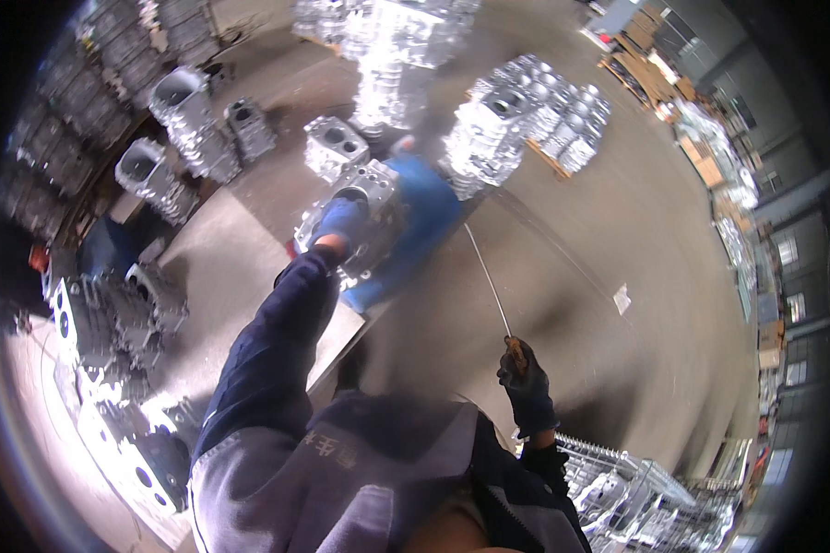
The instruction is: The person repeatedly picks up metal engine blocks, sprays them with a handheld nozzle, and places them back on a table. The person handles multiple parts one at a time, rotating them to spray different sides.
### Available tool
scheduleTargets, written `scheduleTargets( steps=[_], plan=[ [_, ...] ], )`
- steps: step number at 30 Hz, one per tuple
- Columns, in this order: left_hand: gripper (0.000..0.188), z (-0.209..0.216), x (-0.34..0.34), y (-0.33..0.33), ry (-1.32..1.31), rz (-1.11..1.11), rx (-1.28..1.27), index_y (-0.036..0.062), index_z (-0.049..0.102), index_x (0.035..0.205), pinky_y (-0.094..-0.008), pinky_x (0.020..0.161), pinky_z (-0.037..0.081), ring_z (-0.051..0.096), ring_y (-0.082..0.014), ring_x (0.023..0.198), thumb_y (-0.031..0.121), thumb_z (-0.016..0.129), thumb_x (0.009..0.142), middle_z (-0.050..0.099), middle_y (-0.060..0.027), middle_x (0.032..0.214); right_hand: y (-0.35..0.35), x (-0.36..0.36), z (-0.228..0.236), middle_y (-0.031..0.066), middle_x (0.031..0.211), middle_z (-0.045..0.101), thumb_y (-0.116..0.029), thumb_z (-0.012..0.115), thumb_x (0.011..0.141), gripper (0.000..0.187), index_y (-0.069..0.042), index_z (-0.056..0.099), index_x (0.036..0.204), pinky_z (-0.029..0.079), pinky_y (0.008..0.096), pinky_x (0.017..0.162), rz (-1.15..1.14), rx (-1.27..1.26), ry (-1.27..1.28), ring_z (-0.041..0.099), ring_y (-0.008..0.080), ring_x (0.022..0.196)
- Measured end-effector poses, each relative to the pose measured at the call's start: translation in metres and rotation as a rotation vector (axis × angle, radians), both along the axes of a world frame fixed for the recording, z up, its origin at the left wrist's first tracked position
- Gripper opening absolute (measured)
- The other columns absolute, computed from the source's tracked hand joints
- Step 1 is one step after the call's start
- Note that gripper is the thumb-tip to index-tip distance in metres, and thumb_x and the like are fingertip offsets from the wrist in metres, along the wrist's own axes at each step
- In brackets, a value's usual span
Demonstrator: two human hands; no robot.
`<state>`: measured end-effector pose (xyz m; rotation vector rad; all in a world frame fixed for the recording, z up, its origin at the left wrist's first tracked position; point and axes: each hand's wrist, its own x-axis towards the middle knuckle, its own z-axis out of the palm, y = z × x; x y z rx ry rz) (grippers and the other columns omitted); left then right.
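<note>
My left hand, in a blue glove, grips the upper part of a grey metal casting with round openings, on a pale tabletop. Its fingertips are partly hidden against the metal. In a dark glove, my right hand is closed round the brown handle of a long thin metal rod. The rod points up and away, its far tip near a blurred blue shape beside the casting. What that blue shape is, I cannot tell.
Behind the held casting sits another casting. More stand at left and lower left. Stacked castings rest on the floor ahead. A wire cage of metal parts is at lower right. Boxes line the right wall.
</note>
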<state>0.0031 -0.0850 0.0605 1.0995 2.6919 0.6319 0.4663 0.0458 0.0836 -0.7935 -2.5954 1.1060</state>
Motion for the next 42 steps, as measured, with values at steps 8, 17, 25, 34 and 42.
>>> scheduleTargets(
  steps=[8,17,25,34,42],
  plan=[
    [0.033,-0.030,0.033,0.061,0.107,-0.115,-0.240,0.0094,0.074,0.103,-0.0458,0.095,0.048,0.066,-0.0351,0.105,0.033,0.054,0.091,0.071,-0.0189,0.106,0.005,-0.049,0.073,0.0133,0.079,0.066,-0.026,0.068,0.091,0.035,-0.006,0.064,0.119,0.052,0.0336,0.063,-0.049,0.189,-0.141,0.066,0.0212,0.068],
    [0.054,-0.061,0.082,-0.105,0.316,0.328,0.408,0.0069,0.057,0.134,-0.0483,0.114,0.033,0.050,-0.0391,0.129,0.032,0.066,0.087,0.059,-0.0199,0.134,0.016,-0.196,0.095,0.0225,0.099,0.070,-0.049,0.063,0.089,0.047,-0.010,0.066,0.115,0.053,0.0488,0.076,0.054,0.331,-0.293,0.066,0.0451,0.092],
    [0.039,-0.141,0.124,-0.282,-0.057,0.775,-0.067,0.0091,0.067,0.119,-0.0451,0.087,0.051,0.068,-0.0368,0.088,0.026,0.063,0.085,0.073,-0.0171,0.094,0.010,-0.225,0.086,0.0221,0.099,0.070,-0.049,0.062,0.089,0.045,-0.010,0.066,0.113,0.053,0.0481,0.076,0.099,0.304,-0.373,0.065,0.0450,0.092],
    [0.040,-0.150,0.133,-0.277,-0.150,0.781,-0.042,0.0088,0.068,0.120,-0.0468,0.085,0.054,0.069,-0.0397,0.095,0.026,0.063,0.084,0.072,-0.0208,0.100,-0.016,-0.201,0.091,0.0221,0.108,0.069,-0.043,0.063,0.094,0.040,-0.016,0.067,0.124,0.052,0.0452,0.084,0.256,0.132,-0.365,0.065,0.0422,0.099],
    [0.038,-0.143,0.114,-0.250,-0.162,0.715,0.006,0.0106,0.068,0.119,-0.0459,0.082,0.055,0.070,-0.0382,0.092,0.026,0.063,0.085,0.073,-0.0194,0.097,-0.015,-0.147,0.094,0.0183,0.105,0.071,-0.037,0.067,0.091,0.040,-0.012,0.065,0.123,0.053,0.0399,0.082,0.266,0.113,-0.371,0.067,0.0384,0.093]
  ],
)
